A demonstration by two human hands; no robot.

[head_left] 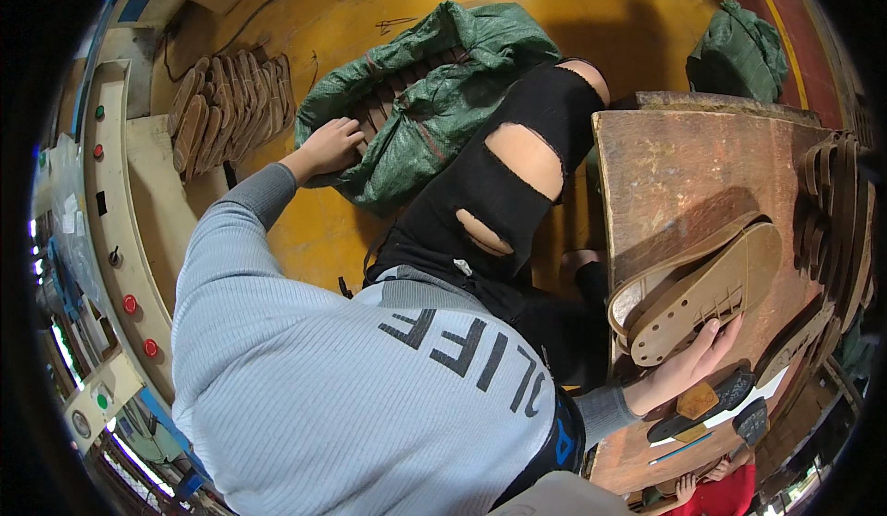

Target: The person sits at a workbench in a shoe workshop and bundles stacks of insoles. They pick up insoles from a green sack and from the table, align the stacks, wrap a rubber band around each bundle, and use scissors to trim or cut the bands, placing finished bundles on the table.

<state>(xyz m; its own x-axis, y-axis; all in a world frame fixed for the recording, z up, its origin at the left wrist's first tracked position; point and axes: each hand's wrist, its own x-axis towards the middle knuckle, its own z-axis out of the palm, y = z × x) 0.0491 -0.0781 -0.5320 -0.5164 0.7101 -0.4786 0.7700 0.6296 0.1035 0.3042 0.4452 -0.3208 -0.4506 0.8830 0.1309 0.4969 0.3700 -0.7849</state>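
My left hand (pixel 330 145) reaches down to the mouth of a green woven sack (pixel 434 100) on the yellow floor. Its fingers curl at the edge, next to dark brown soles (pixel 393 100) showing inside; what they grip is hidden. My right hand (pixel 691 361) holds the near end of a tan shoe sole (pixel 711 294), tread side up, on a worn wooden table (pixel 684 174). A second pale sole (pixel 647 280) lies under it, open side up.
A row of brown soles (pixel 231 105) stands on the floor by a machine panel (pixel 111 239) with red and green buttons. A second green sack (pixel 739 49) lies behind the table. More soles (pixel 841 211) line the table's right edge, black ones (pixel 730 396) near me. Another person's hands (pixel 702 479) show below.
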